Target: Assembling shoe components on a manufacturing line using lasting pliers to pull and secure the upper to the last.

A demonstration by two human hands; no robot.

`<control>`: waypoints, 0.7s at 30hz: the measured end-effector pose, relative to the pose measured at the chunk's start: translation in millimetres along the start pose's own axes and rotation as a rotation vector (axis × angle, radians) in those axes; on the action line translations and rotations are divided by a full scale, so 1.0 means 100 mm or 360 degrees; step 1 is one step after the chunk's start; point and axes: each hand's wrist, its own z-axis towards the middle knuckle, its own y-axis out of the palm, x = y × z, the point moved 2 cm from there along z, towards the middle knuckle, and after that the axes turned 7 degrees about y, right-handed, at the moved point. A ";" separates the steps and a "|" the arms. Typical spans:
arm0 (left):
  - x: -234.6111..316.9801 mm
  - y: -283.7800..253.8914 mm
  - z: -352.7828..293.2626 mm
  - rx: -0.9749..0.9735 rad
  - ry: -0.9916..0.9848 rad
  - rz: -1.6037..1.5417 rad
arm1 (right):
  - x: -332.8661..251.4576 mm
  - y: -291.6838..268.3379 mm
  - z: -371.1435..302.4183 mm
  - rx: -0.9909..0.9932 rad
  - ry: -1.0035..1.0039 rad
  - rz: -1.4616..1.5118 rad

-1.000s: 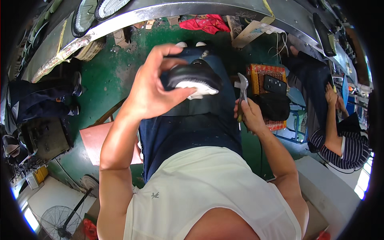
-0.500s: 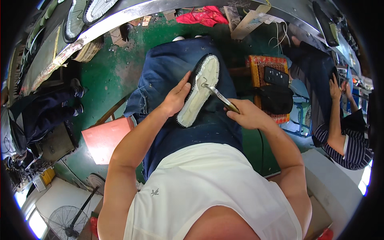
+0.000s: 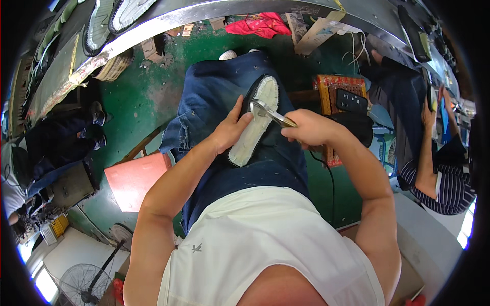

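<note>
Sole side up on my lap rests a black shoe with a pale, unfinished bottom (image 3: 248,138), its toe pointing away from me. Short stitches or pleats run around its edge. My left hand (image 3: 229,131) is wrapped around the shoe's left side, the thumb lying near its edge. Closed in my right hand (image 3: 308,127) is a metal tool that looks like pliers (image 3: 273,115). Its curved head touches the left edge of the shoe bottom, just beyond my left fingers. My right palm hides the tool's handles.
Ahead runs a metal-edged bench (image 3: 168,21) carrying more shoes. A red woven stool (image 3: 326,92) with a black phone (image 3: 351,101) stands at right; a pink box-like seat (image 3: 137,179) is at left. Other people sit on both sides. A fan (image 3: 88,285) stands at lower left.
The tool's head has moved left, from the middle of the shoe bottom to its left edge. My right hand has turned and risen a little. The shoe has shifted slightly.
</note>
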 end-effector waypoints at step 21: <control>0.25 0.12 0.01 -0.0045 0.0456 0.1205 | 0.97 0.52 0.66 -0.0068 -0.0532 0.1197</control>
